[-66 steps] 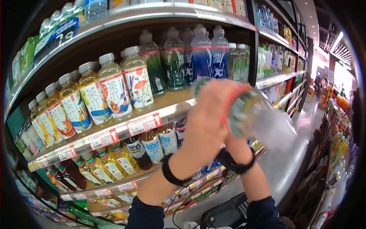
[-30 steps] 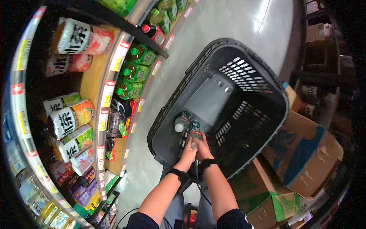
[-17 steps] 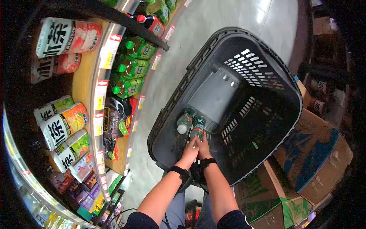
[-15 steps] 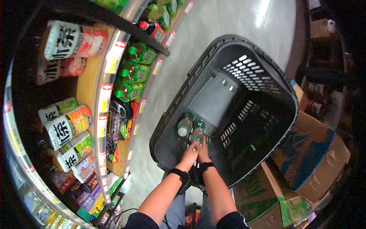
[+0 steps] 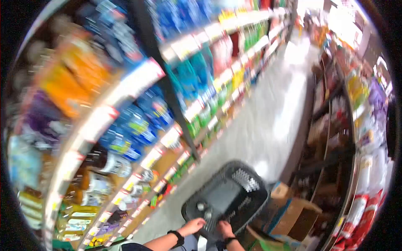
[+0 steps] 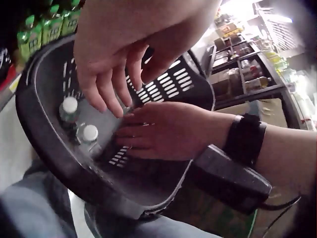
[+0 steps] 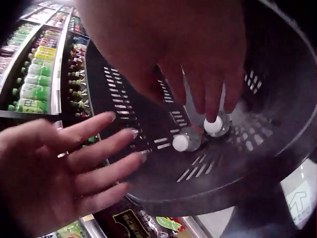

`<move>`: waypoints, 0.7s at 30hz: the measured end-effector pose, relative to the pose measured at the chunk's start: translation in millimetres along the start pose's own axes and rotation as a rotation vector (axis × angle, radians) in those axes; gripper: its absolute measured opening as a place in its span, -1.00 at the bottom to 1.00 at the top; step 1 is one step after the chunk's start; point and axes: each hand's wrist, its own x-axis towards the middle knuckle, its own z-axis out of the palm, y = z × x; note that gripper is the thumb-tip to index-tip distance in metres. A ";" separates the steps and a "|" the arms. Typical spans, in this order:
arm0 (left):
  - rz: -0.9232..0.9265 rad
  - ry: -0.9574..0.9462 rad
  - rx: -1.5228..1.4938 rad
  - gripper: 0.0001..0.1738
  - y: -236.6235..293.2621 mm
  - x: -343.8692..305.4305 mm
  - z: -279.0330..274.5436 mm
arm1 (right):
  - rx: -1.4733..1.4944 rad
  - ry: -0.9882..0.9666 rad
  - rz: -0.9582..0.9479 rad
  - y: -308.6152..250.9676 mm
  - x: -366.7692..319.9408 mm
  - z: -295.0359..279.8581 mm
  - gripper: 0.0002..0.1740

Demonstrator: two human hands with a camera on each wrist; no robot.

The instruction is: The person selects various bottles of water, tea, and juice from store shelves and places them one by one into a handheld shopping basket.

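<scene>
Over the near end of a black shopping basket (image 5: 247,217) both of my hands are apart from each other. My left hand (image 5: 193,226) has its fingers extended, and nothing is in it. The right hand (image 5: 225,229) hangs over the basket with loose fingers and holds nothing. Two white-capped bottles stand inside near the basket's wall. In the left wrist view one bottle (image 6: 69,108) is beside the other bottle (image 6: 89,136), left of the hands. In the right wrist view the fingers (image 7: 200,94) of my right hand overlap the cap of a bottle (image 7: 215,126).
Drink shelves (image 5: 125,138) line the left side, with several blue bottles (image 5: 138,121). Cardboard boxes (image 5: 293,217) stand right beside the basket. A grey aisle floor (image 5: 259,134) runs ahead between the left shelves and the packed right-hand racks (image 5: 335,125).
Earlier my two hands gripped a bottle and lowered it into the basket next to another. Now they have let go and moved apart. The head view has tilted up toward the aisle.
</scene>
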 end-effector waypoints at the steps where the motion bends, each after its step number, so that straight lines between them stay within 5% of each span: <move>1: 0.019 0.030 -0.063 -0.73 30.2 -16.0 -17.0 | 0.036 0.038 0.065 -38.7 -16.9 -1.6 -0.74; 2: 0.027 0.054 -0.136 -0.72 52.5 -40.1 -26.8 | 0.091 0.098 0.144 -71.2 -32.9 1.0 -0.79; 4: 0.006 0.138 -0.175 -0.72 81.2 -63.3 -45.8 | -0.118 0.080 -0.044 -143.8 -69.6 12.3 -0.82; 9: 0.419 0.281 -0.344 -0.75 178.1 -116.3 -89.5 | -0.567 -0.171 -0.828 -360.1 -218.6 84.4 -0.78; 11: 0.515 0.471 -0.199 -0.73 239.3 -148.8 -126.9 | -0.544 -0.235 -1.027 -409.4 -217.3 110.5 -0.83; 13: 0.684 0.583 -0.231 -0.65 286.0 -175.0 -169.2 | -0.480 -0.245 -1.254 -500.3 -285.5 125.1 -0.85; 14: 0.552 0.665 -0.086 -0.63 348.5 -233.4 -188.0 | -0.472 -0.289 -1.251 -539.5 -314.3 131.8 -0.85; 17: 0.875 0.942 0.075 -0.56 422.3 -292.3 -246.0 | -0.359 -0.398 -1.580 -640.4 -386.9 158.0 -0.80; 18: 1.020 1.104 0.178 -0.56 451.7 -320.5 -259.4 | -0.461 -0.367 -1.535 -670.7 -421.6 162.6 -0.77; 21: 1.028 1.533 0.272 -0.59 514.3 -374.6 -311.2 | -0.290 -0.450 -1.806 -746.8 -470.7 197.6 -0.65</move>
